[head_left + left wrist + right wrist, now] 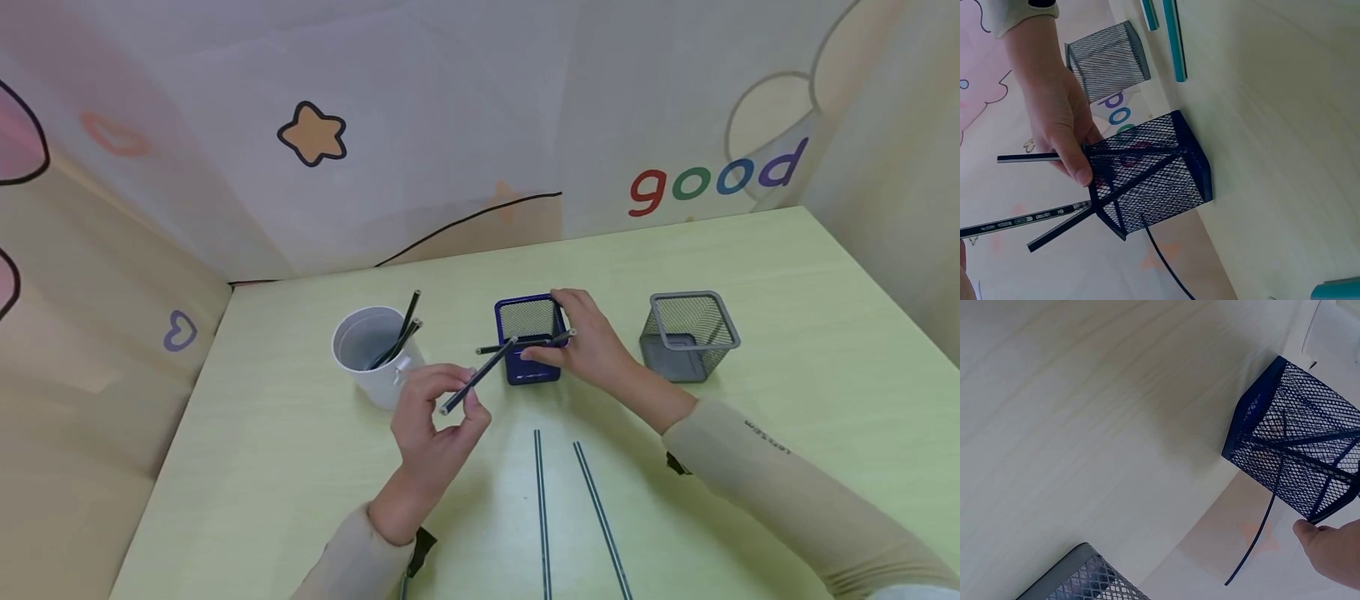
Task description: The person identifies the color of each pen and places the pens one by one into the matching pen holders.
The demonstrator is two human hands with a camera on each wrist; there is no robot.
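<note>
My left hand (pixel 435 421) pinches a dark pencil (pixel 480 375) between thumb and fingers. That pencil slants, its far end over the mouth of a blue mesh pen holder (pixel 534 375). In the left wrist view the held pencil (pixel 1029 219) bears white print and its end meets the holder's rim. My right hand (pixel 588 342) grips the holder's right side at the rim, thumb in front. Two more pencils stand in this holder, leaning apart; their lower parts show through the mesh in the right wrist view.
Left of the holder stands a white cup (pixel 366 375) with several dark pencils (pixel 405 333) leaning in it. A grey mesh pen holder (pixel 678 358) stands to the right. Two thin teal-and-dark strips (pixel 542 508) lie nearer me on the table (pixel 810 467). A printed curtain (pixel 480 125) hangs behind.
</note>
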